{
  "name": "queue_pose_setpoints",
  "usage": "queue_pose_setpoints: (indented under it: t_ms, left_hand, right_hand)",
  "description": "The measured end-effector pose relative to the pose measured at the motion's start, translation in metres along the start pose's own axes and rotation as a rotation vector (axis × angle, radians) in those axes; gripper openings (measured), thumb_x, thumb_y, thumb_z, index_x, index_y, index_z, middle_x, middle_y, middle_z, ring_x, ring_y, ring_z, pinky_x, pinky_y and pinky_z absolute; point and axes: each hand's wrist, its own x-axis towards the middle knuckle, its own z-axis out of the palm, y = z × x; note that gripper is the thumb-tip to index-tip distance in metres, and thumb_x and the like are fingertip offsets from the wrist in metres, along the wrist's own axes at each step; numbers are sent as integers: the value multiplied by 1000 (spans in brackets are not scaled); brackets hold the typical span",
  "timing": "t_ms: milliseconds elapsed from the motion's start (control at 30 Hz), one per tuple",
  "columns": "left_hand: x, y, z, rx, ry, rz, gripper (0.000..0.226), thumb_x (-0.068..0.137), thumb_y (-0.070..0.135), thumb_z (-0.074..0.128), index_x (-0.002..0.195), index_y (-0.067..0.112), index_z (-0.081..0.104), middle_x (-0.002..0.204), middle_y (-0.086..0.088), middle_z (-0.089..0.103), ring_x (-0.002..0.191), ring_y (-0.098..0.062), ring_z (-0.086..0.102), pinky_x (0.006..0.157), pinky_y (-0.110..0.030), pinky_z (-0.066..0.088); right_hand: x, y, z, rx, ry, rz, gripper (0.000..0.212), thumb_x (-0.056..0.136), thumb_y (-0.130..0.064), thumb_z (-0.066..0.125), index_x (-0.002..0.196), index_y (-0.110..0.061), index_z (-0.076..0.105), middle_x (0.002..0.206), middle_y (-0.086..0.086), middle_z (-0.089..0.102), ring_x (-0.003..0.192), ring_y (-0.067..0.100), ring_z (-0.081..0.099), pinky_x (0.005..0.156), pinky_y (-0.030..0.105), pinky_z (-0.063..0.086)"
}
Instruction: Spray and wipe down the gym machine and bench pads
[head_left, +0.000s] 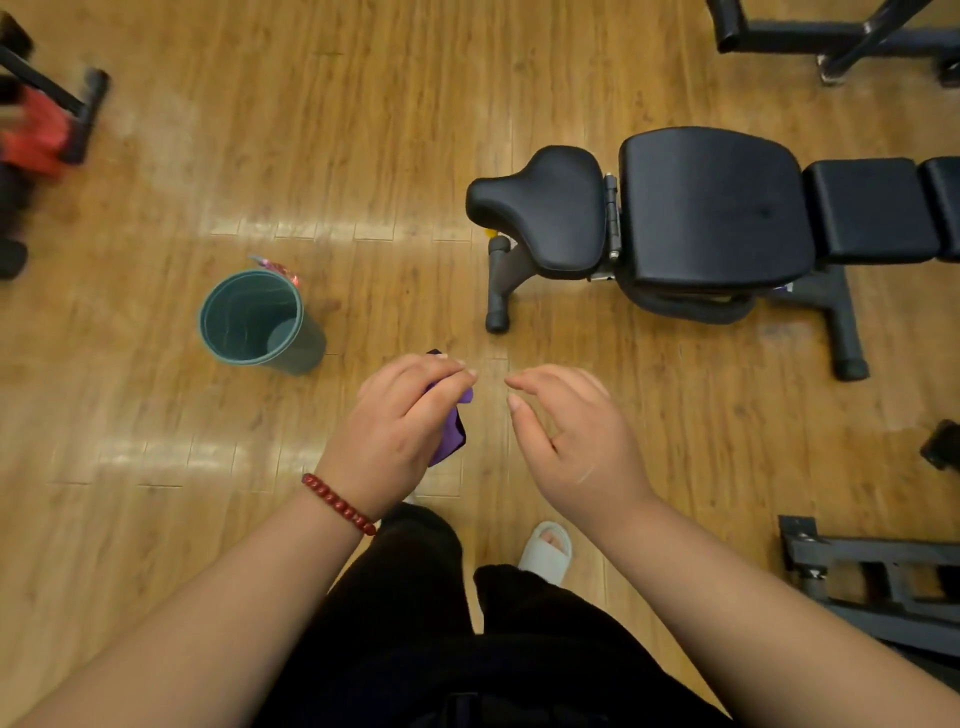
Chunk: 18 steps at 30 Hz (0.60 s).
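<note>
A purple cloth (451, 431) hangs bunched under my left hand (400, 421), whose fingers grip it in front of my body. My right hand (566, 431) hovers beside it, fingers loosely bent, holding nothing and a small gap away from the cloth. A black padded bench (711, 208) stands on the floor ahead to the right, with a small saddle-shaped seat pad (545, 208) at its near end and further pads running off the right edge. No spray bottle is in view.
A green bin (257, 319) stands on the wooden floor to the left, with a coloured wrapper behind its rim. Black machine frames sit at top right (831, 36), lower right (872, 577) and far left (57, 98). My legs and a white slipper (548, 551) are below.
</note>
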Motion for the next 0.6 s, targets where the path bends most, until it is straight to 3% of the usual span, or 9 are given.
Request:
queue_pose_setpoints:
  t_ms: [233, 433, 600]
  left_hand:
    - [-40, -90, -55, 33, 51, 5, 34, 93, 8, 54, 127, 8, 49, 120, -16, 62, 112, -33, 58, 93, -48, 49]
    - [-84, -204, -127, 48, -10, 50, 35, 91, 8, 58, 126, 8, 50, 119, -14, 63, 110, -30, 57, 95, -42, 47]
    - [-106, -289, -166, 68, -31, 24, 43, 86, -2, 65, 126, 7, 51, 117, -15, 64, 110, -30, 58, 94, -45, 49]
  right_hand:
    - [43, -73, 79, -24, -12, -32, 25, 95, -23, 53, 108, -11, 71, 101, -1, 70, 99, 11, 57, 89, 22, 41]
    - [86, -171, 175, 2, -19, 18, 34, 95, -31, 45, 109, -12, 71, 102, -2, 69, 99, 12, 58, 87, 22, 40]
    - [124, -230, 235, 2, -26, 39, 23, 93, -22, 55, 105, -10, 72, 98, 0, 71, 94, 18, 62, 83, 28, 46]
